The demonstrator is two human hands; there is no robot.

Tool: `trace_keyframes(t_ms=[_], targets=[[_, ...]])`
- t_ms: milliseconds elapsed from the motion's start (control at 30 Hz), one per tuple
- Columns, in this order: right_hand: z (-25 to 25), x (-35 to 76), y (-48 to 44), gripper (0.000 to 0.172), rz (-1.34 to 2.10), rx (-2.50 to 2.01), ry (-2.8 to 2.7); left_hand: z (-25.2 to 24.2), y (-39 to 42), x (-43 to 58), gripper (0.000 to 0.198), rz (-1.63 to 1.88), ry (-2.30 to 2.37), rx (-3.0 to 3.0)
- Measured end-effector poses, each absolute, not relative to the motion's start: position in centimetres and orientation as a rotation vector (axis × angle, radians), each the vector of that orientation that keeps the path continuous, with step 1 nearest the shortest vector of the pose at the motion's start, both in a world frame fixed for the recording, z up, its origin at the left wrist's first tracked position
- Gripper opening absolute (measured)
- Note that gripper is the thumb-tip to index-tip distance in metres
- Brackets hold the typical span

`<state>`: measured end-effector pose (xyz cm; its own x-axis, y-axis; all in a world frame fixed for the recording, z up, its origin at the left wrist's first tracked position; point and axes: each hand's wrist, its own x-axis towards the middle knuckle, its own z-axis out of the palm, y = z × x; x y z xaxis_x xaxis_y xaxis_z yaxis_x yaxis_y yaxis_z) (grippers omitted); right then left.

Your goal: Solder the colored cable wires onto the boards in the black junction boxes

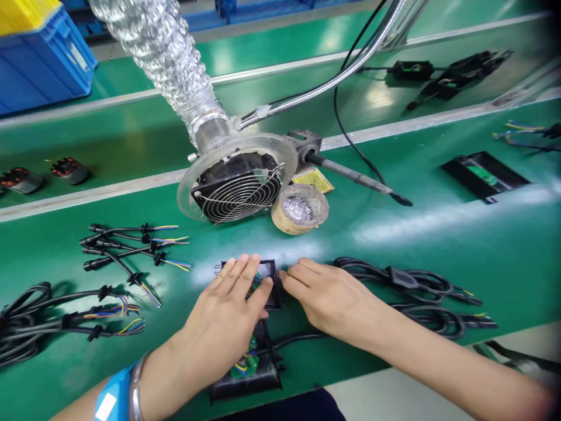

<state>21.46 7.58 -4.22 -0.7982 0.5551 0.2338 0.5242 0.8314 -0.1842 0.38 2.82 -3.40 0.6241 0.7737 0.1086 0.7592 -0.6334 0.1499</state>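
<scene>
A black plastic housing (272,299) with a green circuit board inside lies in front of me on the green bench. My left hand (223,321) rests across it with fingers stretched out flat, covering much of the board. At its right edge, my right hand (326,289) has its fingertips pinched together; what they hold is hidden. Nearer to me, partly under my left hand, lies a second black housing (258,383) with a green board and coloured wires. A black cable (302,337) runs out of its right side.
Left lie short black cables (125,248) and longer cables (44,318) with bare coloured ends. Coiled cables (416,280) are at right. Behind stand a fan (241,190) on a foil duct (170,64), a solder pot (300,210) and a soldering iron (355,175). Another housing (486,175) lies far right.
</scene>
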Motion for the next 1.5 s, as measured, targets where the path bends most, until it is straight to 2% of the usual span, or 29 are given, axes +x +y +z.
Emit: trace_keyframes(t_ms=[300, 433, 567, 667, 767, 867, 967, 1033, 1200, 1500], targets=[[-4.6, 21.2, 7.1, 0.025, 0.048, -0.853, -2.671, -3.0, 2.2, -0.2, 0.039, 0.185, 1.314, 2.83], [-5.9, 21.7, 7.4, 0.019, 0.318, -0.912, -2.513, -3.2, 1.6, -0.1, 0.048, 0.086, 1.232, 2.871], [-6.0, 22.0, 7.9, 0.016, 0.528, -0.924, -2.447, -2.3, 2.3, 0.1, 0.059, -0.013, 1.273, 2.613], [-4.5, 21.8, 8.1, 0.013, 0.534, -0.944, -2.454, -0.7, 2.8, -1.6, 0.065, 0.151, 1.269, 2.307], [-2.4, 20.4, 8.0, 0.024, 0.507, -0.897, -2.394, 0.7, 2.2, -4.4, 0.069, 0.467, 1.36, 2.078], [-1.7, 17.9, 7.8, 0.023, 0.621, -0.747, -2.359, 1.2, 1.2, -6.3, 0.058, 0.39, 1.524, 1.928], [-2.7, 15.5, 7.7, 0.019, 0.818, -0.68, -2.405, 1.0, 0.7, -6.4, 0.029, 0.119, 1.539, 1.842], [-3.4, 14.6, 7.7, 0.018, 0.888, -0.695, -2.408, 0.9, 0.7, -5.9, 0.015, 0.091, 1.529, 1.873], [-3.7, 14.5, 7.9, 0.01, 0.913, -0.754, -2.313, 0.9, 1.9, -5.0, 0.024, 0.177, 1.619, 2.149], [-5.0, 14.2, 8.0, 0.012, 0.855, -0.735, -2.222, -1.6, 3.1, -5.6, 0.012, 0.34, 1.602, 2.549]])
